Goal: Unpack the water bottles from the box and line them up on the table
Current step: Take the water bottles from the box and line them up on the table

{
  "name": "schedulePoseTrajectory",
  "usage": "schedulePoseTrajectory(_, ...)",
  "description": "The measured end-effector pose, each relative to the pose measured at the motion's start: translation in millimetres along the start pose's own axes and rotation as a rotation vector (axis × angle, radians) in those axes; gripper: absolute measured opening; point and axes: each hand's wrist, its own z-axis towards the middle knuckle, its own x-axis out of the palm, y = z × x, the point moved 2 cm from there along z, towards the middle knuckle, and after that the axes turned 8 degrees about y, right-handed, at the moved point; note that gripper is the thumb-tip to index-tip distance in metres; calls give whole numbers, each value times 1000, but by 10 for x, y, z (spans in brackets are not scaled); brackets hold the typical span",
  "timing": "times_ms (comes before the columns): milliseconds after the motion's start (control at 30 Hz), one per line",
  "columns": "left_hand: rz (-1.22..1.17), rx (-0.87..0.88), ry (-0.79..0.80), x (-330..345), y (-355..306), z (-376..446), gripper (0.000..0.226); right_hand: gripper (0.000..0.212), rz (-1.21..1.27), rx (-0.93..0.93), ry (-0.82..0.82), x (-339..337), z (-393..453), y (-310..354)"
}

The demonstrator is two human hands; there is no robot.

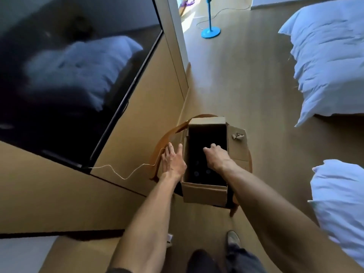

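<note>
An open cardboard box point(204, 194) stands on a wooden chair point(249, 162) in front of me. Its inside is dark; a few round bottle caps point(208, 171) show faintly near the bottom. My left hand point(172, 160) lies flat with straight fingers against the box's left flap. My right hand point(215, 154) reaches down into the box with its fingers curled; whether it holds a bottle is hidden in the dark.
A large black TV screen point(69, 75) hangs on the wooden wall to the left, with a thin cable point(122, 172) trailing from it. Beds with white duvets point(327, 56) stand to the right. A blue fan stand point(210, 32) is on the floor beyond.
</note>
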Motion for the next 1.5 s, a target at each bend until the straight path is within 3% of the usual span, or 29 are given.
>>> schedulePoseTrajectory(167, -7, 46, 61, 344, 54, 709, 66, 36, -37, 29, 141, 470, 652, -97)
schedulePoseTrajectory(367, -69, 142, 7, 635, -16, 1496, 65, 38, -132, 91, 265, 1032, 1409, -312)
schedulePoseTrajectory(733, -16, 224, -14, 1267, 224, 1698, 67, 43, -207, 140, 451, 1866, 2096, -449)
schedulePoseTrajectory(967, 5, 210, -22, 1305, 222, 1686, 66, 36, -257, 196, 491, 2191, 2112, -325)
schedulePoseTrajectory(1100, -6, 205, -30, 1313, 232, 1701, 63, 39, -161, 233, 471, 2304, 2087, -353)
schedulePoseTrajectory(1500, 51, 196, -65, 1351, 218, 1677, 58, 36, -14, 236, 401, 2149, 1922, -294)
